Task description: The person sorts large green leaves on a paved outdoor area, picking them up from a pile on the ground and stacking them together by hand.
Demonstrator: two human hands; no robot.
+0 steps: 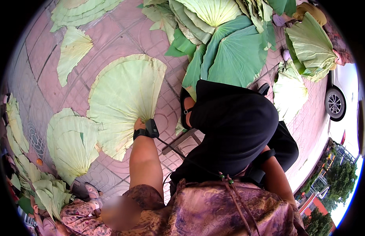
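My left hand (139, 124) presses the narrow end of a pale green folded fan-shaped lotus leaf (123, 98) on pink paving tiles (123, 37); grip undeterminable. Right hand hidden behind my black trousers (233, 122).

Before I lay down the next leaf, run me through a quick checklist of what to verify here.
1. Left hand on the folded fan-shaped leaf: ok, it touches the base.
2. That leaf lying flat on the paving: ok.
3. Overlap with the neighbouring leaf: cannot tell, the edges are close.
4. Right hand: cannot tell, hidden behind the black-trousered leg.
5. Supply pile of green leaves ahead: ok, plenty.
6. Wrist strap cable off the leaves: ok.
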